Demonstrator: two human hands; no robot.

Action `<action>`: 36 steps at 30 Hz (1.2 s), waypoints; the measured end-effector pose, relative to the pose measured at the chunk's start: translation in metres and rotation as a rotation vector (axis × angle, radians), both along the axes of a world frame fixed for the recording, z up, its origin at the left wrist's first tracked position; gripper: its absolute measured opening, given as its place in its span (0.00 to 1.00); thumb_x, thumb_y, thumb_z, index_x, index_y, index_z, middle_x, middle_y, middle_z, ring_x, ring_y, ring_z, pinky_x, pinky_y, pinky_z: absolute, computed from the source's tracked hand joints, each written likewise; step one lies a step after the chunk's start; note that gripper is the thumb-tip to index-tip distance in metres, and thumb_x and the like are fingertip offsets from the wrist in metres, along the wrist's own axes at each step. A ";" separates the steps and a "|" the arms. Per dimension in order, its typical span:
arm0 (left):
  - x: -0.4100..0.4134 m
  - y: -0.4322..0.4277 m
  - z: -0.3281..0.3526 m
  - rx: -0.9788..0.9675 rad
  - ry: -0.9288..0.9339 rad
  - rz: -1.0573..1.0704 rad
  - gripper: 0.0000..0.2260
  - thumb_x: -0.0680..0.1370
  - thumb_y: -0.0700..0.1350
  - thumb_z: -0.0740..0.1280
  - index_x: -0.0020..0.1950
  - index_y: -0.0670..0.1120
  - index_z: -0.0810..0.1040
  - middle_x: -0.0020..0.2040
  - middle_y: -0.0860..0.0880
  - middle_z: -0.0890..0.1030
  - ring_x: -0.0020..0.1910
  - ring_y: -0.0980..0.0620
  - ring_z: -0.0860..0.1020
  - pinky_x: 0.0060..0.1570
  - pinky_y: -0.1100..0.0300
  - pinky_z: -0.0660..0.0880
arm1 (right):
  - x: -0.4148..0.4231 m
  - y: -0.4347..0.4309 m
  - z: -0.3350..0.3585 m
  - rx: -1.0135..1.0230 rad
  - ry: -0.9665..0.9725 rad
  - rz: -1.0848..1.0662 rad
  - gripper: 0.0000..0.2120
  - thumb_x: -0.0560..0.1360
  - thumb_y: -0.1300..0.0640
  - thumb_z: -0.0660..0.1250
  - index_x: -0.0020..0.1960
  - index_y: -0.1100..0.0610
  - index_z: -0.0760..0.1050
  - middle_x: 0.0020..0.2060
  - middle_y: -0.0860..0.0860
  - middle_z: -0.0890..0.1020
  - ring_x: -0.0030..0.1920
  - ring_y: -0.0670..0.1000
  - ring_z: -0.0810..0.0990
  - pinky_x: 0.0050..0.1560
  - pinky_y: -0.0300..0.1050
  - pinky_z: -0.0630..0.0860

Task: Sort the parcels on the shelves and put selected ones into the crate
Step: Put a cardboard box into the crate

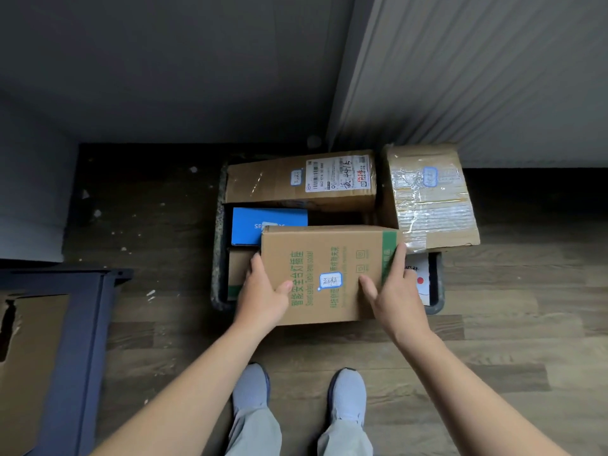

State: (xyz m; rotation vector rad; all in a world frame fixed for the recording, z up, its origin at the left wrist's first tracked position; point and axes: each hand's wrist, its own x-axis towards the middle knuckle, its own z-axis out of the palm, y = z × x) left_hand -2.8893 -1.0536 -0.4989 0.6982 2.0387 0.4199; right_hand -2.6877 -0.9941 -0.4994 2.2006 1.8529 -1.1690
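Note:
A brown cardboard box with green print (pixel 329 258) hangs over the near half of a dark crate (pixel 217 258) on the floor. My left hand (pixel 263 294) holds the box's left edge, thumb on top. My right hand (pixel 394 291) holds its right side, fingers along the green-striped edge and thumb on top. Inside the crate lie a long brown parcel with a white shipping label (pixel 296 182), a blue box (pixel 260 225) and a white item with a red dot (pixel 419 281). A taped brown parcel (pixel 431 199) rests tilted over the crate's far right corner.
A dark blue shelf frame (pixel 75 340) stands at the left with a cardboard box (pixel 33 324) beside it. A grey ribbed wall panel (pixel 477 77) rises behind the crate. My two grey shoes (pixel 250 386) stand on the wooden floor just in front of the crate.

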 end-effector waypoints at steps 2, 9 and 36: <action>0.001 0.002 -0.002 -0.011 -0.025 0.008 0.26 0.77 0.44 0.68 0.72 0.48 0.60 0.69 0.49 0.71 0.67 0.48 0.71 0.63 0.50 0.71 | 0.002 0.001 0.000 0.004 0.000 -0.008 0.44 0.78 0.46 0.64 0.79 0.50 0.34 0.62 0.63 0.67 0.58 0.64 0.74 0.54 0.54 0.71; 0.003 0.001 0.001 0.022 -0.006 -0.001 0.35 0.76 0.47 0.69 0.77 0.51 0.52 0.71 0.50 0.67 0.69 0.49 0.69 0.65 0.48 0.70 | -0.006 0.007 -0.002 0.005 -0.018 -0.041 0.43 0.78 0.48 0.63 0.79 0.52 0.35 0.68 0.61 0.63 0.63 0.63 0.70 0.59 0.55 0.70; -0.015 -0.031 0.229 0.169 -0.051 0.318 0.32 0.76 0.49 0.69 0.75 0.51 0.57 0.71 0.48 0.66 0.68 0.50 0.68 0.58 0.57 0.68 | -0.067 -0.027 0.239 0.035 0.331 0.056 0.30 0.81 0.49 0.60 0.79 0.50 0.50 0.71 0.54 0.67 0.62 0.45 0.69 0.56 0.40 0.66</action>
